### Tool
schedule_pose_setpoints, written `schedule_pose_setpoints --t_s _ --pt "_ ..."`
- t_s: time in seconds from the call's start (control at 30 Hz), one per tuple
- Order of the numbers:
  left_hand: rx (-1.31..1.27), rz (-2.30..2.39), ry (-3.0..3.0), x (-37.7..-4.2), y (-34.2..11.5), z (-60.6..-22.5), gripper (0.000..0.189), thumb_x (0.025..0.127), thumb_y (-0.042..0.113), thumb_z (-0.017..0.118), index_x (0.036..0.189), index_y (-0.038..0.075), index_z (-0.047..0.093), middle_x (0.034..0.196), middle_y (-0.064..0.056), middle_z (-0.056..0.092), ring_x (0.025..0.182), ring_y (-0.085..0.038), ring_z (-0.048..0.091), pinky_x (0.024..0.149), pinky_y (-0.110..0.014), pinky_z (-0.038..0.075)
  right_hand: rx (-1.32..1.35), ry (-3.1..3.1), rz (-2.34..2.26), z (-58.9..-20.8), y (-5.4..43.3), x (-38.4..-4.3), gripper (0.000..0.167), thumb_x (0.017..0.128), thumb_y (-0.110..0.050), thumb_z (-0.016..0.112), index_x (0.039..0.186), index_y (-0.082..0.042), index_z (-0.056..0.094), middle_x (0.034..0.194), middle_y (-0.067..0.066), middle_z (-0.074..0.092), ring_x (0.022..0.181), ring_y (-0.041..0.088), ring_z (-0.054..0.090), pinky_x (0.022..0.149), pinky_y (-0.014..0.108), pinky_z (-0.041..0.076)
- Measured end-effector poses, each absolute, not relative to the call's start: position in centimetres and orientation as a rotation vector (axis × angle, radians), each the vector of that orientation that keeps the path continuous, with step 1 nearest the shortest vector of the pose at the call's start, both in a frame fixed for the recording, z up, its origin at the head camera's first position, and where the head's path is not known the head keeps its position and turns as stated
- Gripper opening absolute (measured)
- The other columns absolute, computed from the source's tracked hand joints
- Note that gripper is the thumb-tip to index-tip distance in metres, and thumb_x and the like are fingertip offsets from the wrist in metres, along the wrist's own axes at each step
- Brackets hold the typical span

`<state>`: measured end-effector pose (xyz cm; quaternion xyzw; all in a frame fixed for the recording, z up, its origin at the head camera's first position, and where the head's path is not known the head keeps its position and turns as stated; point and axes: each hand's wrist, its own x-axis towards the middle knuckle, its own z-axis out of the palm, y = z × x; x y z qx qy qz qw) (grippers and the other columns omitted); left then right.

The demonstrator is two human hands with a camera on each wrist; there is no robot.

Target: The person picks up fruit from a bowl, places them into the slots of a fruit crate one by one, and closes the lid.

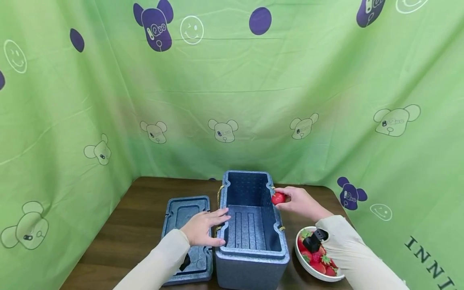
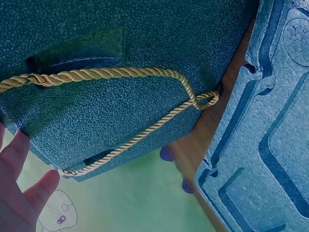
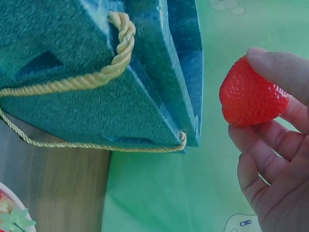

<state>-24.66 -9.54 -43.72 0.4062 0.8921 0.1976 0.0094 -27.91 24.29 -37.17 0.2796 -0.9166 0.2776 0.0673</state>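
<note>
Strawberry: I see one red strawberry [image 1: 278, 197] held up at the right rim of the box, nearer the tabletop's far edge than its near side; from the right wrist I see it apart from the wall.
Right hand: the person's right hand [image 1: 299, 202] pinches that berry between thumb and fingertips, the lower fingers loosely bent.
Box: a blue-grey foam box [image 1: 250, 270] stands uncovered, its long sides running toward the tabletop's far edge; I can see grooves on its floor.
Left hand: the left hand [image 1: 205, 228] has its fingers spread and holds nothing, fingertips at the box's left rim; I can't tell how firmly they touch.
Ropes: twisted yellow, a left rope [image 2: 116, 72] and a right rope [image 3: 72, 84], one along each long wall.
Lid: the foam lid [image 1: 199, 259] lies just beside the box, toward the tabletop's left edge.
Bowl: a white bowl [image 1: 311, 272] of more strawberries [image 1: 319, 268] sits near the tabletop's right edge, partly behind the right sleeve [image 1: 353, 249].
Surroundings: brown wooden tabletop [image 1: 119, 241], with green printed cloth [image 1: 253, 96] beyond its far edge.
</note>
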Motion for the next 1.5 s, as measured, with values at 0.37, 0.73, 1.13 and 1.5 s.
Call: schedule_pose_setpoints --t_s 0.37,0.73,1.13,1.5 --pt "1.268 0.635 2.795 -24.6 -9.6 -43.9 0.066 0.087 0.048 0.057 0.142 0.013 0.048 0.152 -0.003 0.036 0.134 -0.02 0.041 0.105 -0.057 0.033 0.903 -2.791 0.841 -37.1 22.2 -28.5 0.049 0.075 -0.011 0.077 0.117 0.011 0.062 0.096 0.014 0.066 0.079 0.017 0.059 0.069 0.032 0.051" --pt "1.268 0.581 2.779 -24.8 -9.5 -43.7 0.066 0.088 0.049 0.055 0.144 0.015 0.046 0.153 -0.001 0.033 0.136 -0.019 0.038 0.106 -0.056 0.031 0.961 -2.84 0.827 -36.9 19.4 -28.8 0.048 0.078 -0.013 0.076 0.119 0.008 0.062 0.1 0.017 0.066 0.088 0.026 0.06 0.073 0.034 0.052" --pt "1.252 0.567 2.76 -25.0 -9.4 -43.7 0.067 0.088 0.052 0.053 0.145 0.016 0.045 0.153 -0.001 0.033 0.136 -0.018 0.038 0.106 -0.056 0.032 1.057 -2.857 0.789 -36.6 16.3 -28.9 0.047 0.079 -0.012 0.076 0.12 0.008 0.062 0.101 0.015 0.066 0.089 0.026 0.061 0.074 0.031 0.052" --pt "1.238 0.573 2.761 -24.9 -9.4 -43.5 0.066 0.088 0.051 0.053 0.144 0.017 0.047 0.153 -0.001 0.034 0.135 -0.017 0.039 0.105 -0.056 0.032 1.104 -2.981 0.764 -36.7 14.5 -29.1 0.047 0.08 -0.012 0.076 0.121 0.005 0.063 0.108 0.016 0.066 0.09 0.023 0.062 0.077 0.03 0.054"
